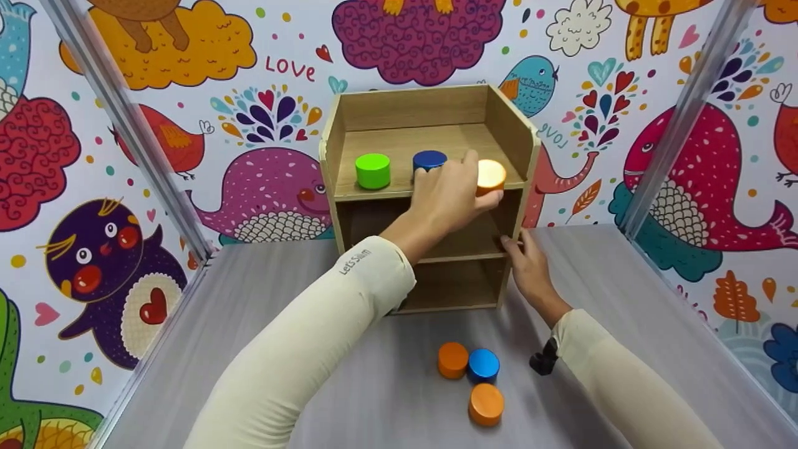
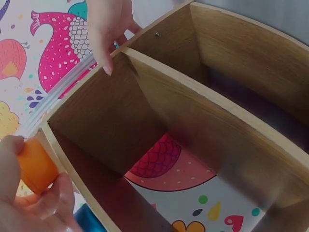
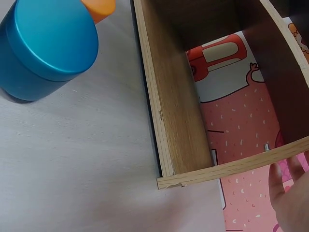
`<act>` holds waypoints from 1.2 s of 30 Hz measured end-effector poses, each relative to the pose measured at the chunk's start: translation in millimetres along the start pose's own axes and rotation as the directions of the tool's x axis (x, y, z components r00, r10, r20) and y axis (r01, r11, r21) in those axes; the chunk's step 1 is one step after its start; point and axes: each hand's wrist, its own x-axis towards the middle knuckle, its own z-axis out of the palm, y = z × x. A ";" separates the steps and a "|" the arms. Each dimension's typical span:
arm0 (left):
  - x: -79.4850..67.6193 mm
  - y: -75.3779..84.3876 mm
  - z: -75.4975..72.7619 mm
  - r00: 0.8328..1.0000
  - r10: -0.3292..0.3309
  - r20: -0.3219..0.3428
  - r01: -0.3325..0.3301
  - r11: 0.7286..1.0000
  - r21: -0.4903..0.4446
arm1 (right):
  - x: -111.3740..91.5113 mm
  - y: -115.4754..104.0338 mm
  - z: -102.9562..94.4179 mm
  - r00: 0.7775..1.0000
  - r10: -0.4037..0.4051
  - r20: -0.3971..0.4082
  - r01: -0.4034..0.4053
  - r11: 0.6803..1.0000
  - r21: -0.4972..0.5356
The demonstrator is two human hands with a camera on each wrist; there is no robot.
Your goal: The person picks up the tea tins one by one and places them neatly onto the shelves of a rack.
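Observation:
My left hand (image 1: 446, 193) pinches an orange round tin (image 1: 491, 176) at the right front edge of the top of a wooden shelf unit (image 1: 414, 103). In the left wrist view, thumb and fingers hold the sides of this tin beside the unit's upper board. A dark blue tin (image 1: 430, 160), partly behind my left hand, stands on the same board, with a green tin (image 1: 373, 171) to its left. My right hand (image 1: 530, 268) grips the unit's right side panel, thumb at the front edge and fingers along the outside.
On the grey table (image 1: 280, 299) in front of the unit stand two orange tins, one at the back (image 1: 453, 360) and one nearest me (image 1: 486, 404), and a blue tin (image 1: 484, 365). Two open compartments lie below the top board. Patterned walls (image 1: 274, 118) surround the table.

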 end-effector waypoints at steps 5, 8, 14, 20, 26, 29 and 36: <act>6.8 1.8 -0.5 1.000 -0.023 -0.018 0.022 0.999 -0.036 | 1.3 -0.6 0.0 1.000 0.012 0.014 -0.012 1.000 0.015; 11.5 4.4 -1.0 0.999 -0.047 -0.019 0.046 0.998 -0.040 | 1.8 -0.5 -0.2 0.999 0.023 0.023 -0.023 1.000 0.020; 18.9 7.4 0.9 0.996 -0.081 -0.037 0.079 0.996 -0.047 | 1.3 -0.1 0.0 0.999 0.032 0.021 -0.032 0.999 0.008; 25.1 8.7 6.0 0.993 -0.110 -0.031 0.109 0.994 -0.032 | 1.1 1.3 0.4 1.000 0.000 0.010 0.000 1.000 0.000; 28.9 8.6 12.2 0.989 -0.139 -0.045 0.138 0.990 -0.025 | 2.1 2.8 0.2 1.000 -0.002 -0.002 0.002 1.000 0.001; 29.6 9.1 14.7 0.988 -0.152 -0.038 0.151 0.988 -0.025 | -0.2 -3.4 -0.7 1.000 0.013 -0.001 -0.013 1.000 0.003; 30.6 12.0 18.5 0.984 -0.175 -0.021 0.173 0.983 -0.069 | -0.4 -5.3 -1.2 0.999 0.034 0.016 -0.035 0.999 0.027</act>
